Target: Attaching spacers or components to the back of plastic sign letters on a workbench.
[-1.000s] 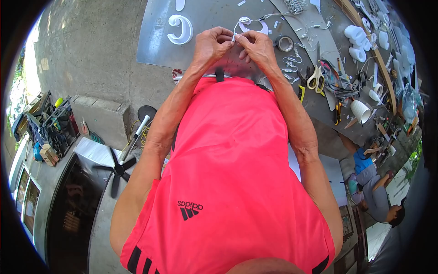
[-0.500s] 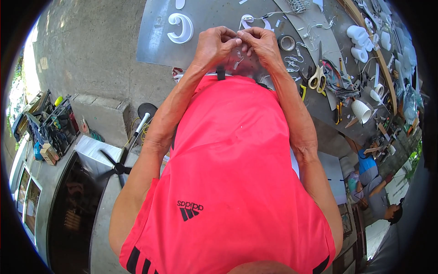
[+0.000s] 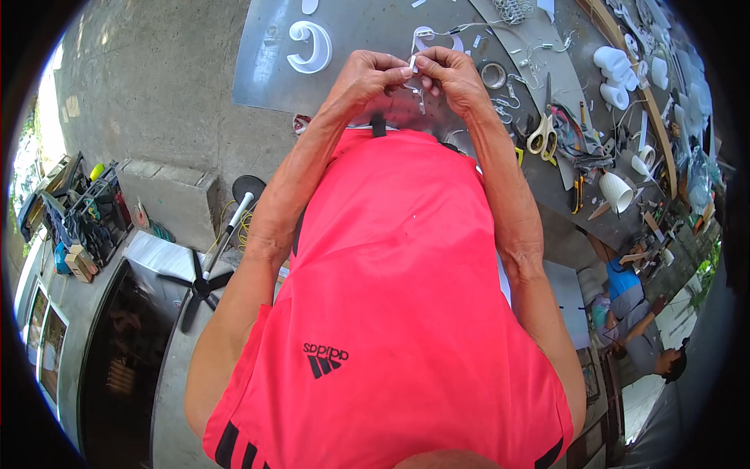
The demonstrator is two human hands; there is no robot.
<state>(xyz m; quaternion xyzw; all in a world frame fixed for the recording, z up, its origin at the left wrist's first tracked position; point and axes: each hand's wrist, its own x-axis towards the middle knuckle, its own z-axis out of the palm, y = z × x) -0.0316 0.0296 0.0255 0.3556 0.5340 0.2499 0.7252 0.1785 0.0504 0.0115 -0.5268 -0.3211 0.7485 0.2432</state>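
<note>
My left hand (image 3: 370, 76) and my right hand (image 3: 449, 76) meet above the metal tabletop (image 3: 269, 86), thumbs and fingertips pinched together. Between them is a small white LED module (image 3: 412, 62) on a thin wire; the fingers partly cover it. The wire runs up toward a white curved letter shell (image 3: 427, 33) lying just past my fingers. Below the fingertips dangles more thin wire with small white pieces (image 3: 421, 102). A larger white curved letter shell (image 3: 312, 48) lies to the left of my left hand.
Right of my hands are a tape roll (image 3: 493, 75), scissors (image 3: 542, 137), a yellow-black cutter (image 3: 578, 194), wire strings and a white ribbed cup (image 3: 617, 191). A wooden strip (image 3: 660, 125) crosses the table. A black-bladed fan (image 3: 201, 288) stands lower left. Another person (image 3: 642, 332) is at lower right.
My fingers have shifted slightly, and the white module now shows upright between the fingertips. The wire above it and the dangling pieces show more plainly. The fan blades have turned.
</note>
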